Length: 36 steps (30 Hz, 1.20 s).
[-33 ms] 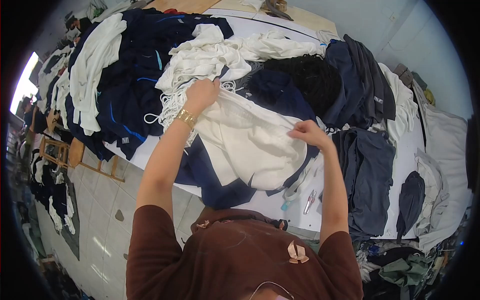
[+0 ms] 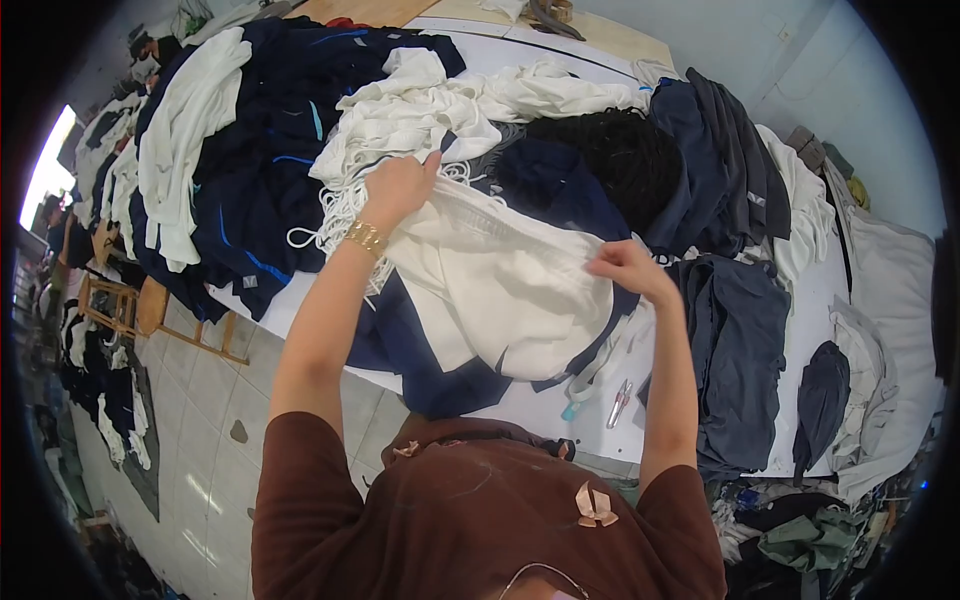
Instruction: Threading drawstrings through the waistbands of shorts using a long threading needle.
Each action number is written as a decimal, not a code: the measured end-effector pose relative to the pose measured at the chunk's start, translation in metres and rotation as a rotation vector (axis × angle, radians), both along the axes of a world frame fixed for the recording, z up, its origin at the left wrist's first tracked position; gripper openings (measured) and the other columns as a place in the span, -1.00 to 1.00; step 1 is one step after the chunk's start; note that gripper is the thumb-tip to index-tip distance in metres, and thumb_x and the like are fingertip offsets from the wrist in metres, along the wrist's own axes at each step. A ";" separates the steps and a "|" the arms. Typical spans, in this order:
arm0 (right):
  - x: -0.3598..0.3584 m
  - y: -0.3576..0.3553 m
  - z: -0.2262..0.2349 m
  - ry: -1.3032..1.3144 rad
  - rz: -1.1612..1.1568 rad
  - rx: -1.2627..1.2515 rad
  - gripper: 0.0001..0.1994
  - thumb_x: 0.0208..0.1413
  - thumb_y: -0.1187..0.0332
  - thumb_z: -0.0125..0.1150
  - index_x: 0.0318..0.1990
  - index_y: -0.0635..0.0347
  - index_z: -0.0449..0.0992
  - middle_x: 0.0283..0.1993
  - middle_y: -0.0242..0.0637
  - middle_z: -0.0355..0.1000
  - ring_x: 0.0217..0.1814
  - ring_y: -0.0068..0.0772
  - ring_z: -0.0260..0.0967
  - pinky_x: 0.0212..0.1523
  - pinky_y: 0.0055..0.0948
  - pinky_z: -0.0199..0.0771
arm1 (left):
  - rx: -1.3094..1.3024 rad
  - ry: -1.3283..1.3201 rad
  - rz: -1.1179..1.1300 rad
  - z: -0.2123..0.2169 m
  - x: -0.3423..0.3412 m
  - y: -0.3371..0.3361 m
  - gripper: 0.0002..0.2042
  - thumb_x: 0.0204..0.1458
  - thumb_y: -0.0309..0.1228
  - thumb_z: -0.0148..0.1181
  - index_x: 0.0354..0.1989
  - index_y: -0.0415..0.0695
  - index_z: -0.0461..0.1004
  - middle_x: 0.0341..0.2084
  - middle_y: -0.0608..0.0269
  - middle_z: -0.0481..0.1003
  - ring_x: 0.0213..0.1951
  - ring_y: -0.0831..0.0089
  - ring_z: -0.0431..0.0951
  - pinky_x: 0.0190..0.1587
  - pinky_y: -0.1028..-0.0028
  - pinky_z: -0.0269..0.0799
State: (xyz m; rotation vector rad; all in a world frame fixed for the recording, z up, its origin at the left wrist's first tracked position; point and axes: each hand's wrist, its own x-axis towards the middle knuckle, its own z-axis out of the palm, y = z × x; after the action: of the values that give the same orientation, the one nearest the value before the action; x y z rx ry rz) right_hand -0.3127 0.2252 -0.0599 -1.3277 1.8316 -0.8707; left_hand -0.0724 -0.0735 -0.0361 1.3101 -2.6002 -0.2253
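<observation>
A white garment (image 2: 500,300) with a gathered, elastic-looking waistband lies spread before me, with navy cloth (image 2: 455,385) along its near side. My left hand (image 2: 398,190) grips the band's far left end, its fingers closed and the thumb pointing up. At the right end of the band, my right hand (image 2: 628,270) pinches the edge between thumb and fingers. The band runs fairly straight between both hands. Beside my left hand lies a tangle of white cords (image 2: 345,215). Thread snips (image 2: 619,404) with a clear-pink handle rest on the table near my right forearm.
Navy garments with blue trim (image 2: 265,150) are heaped at the left, white cloth (image 2: 410,120) at the far middle. Black cords (image 2: 620,155) lie behind the garment. Folded dark grey clothes (image 2: 730,360) stack on the right. A wooden stool (image 2: 155,305) stands on the tiled floor at left.
My left hand has shifted slightly left and my right hand slightly right, each still on the waistband. The band between them looks a little more stretched.
</observation>
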 end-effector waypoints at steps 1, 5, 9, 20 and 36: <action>-0.001 0.013 0.017 0.012 -0.015 -0.066 -0.68 0.05 0.27 0.35 -0.58 0.27 0.41 -0.64 -0.59 0.13 -0.55 -0.72 -0.03 -0.55 -0.54 -0.02 | -0.072 -0.037 0.005 0.009 0.005 0.002 -0.39 0.16 0.09 -0.07 -0.44 -0.30 0.61 -0.33 -0.14 0.58 -0.18 0.01 0.58 -0.16 0.14 0.48; 0.009 0.068 0.068 -0.088 -0.189 -0.214 -0.77 0.05 0.36 0.35 -0.52 0.24 0.44 -0.62 -0.63 0.20 -0.55 -0.80 -0.01 -0.54 -0.64 -0.04 | -0.444 0.098 -0.178 0.051 0.031 0.018 -0.44 0.17 0.00 -0.01 -0.59 -0.28 0.59 -0.42 -0.07 0.56 -0.16 0.02 0.55 -0.15 0.12 0.45; 0.019 0.094 0.085 -0.121 -0.252 -0.378 -0.78 0.05 0.38 0.35 -0.51 0.23 0.43 -0.60 -0.64 0.22 -0.54 -0.83 0.00 -0.53 -0.68 -0.03 | -0.626 0.267 -0.319 0.075 0.055 0.033 -0.53 0.12 -0.05 0.09 -0.58 -0.23 0.62 -0.37 0.15 0.56 0.00 0.12 0.46 -0.05 0.18 0.35; 0.047 0.047 -0.031 0.139 -0.667 -0.218 -0.80 0.04 0.30 0.32 -0.32 0.27 0.56 -0.63 -0.47 0.33 -0.58 -0.68 0.17 -0.52 -0.58 0.15 | -0.232 0.192 -0.519 -0.026 0.023 0.076 -0.74 0.01 -0.17 0.28 -0.28 -0.10 0.59 -0.13 0.11 0.49 0.13 0.05 0.35 0.10 0.12 0.22; 0.050 0.056 -0.095 -0.250 -0.705 -0.073 -0.57 -0.09 0.17 0.48 -0.18 0.34 0.57 -0.35 -0.33 0.52 -0.33 -0.60 0.39 -0.27 -0.61 0.37 | -0.082 -0.069 -0.049 -0.041 0.082 0.058 -0.29 -0.24 0.20 0.35 -0.17 -0.30 0.57 -0.28 -0.07 0.59 -0.12 0.03 0.55 0.09 -0.03 0.24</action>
State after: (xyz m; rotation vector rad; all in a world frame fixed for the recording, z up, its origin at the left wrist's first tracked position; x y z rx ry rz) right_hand -0.2625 0.2812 -0.1547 -0.5498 2.0923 -1.3987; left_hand 0.0096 -0.0152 -0.0772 1.2488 -2.6707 -0.0823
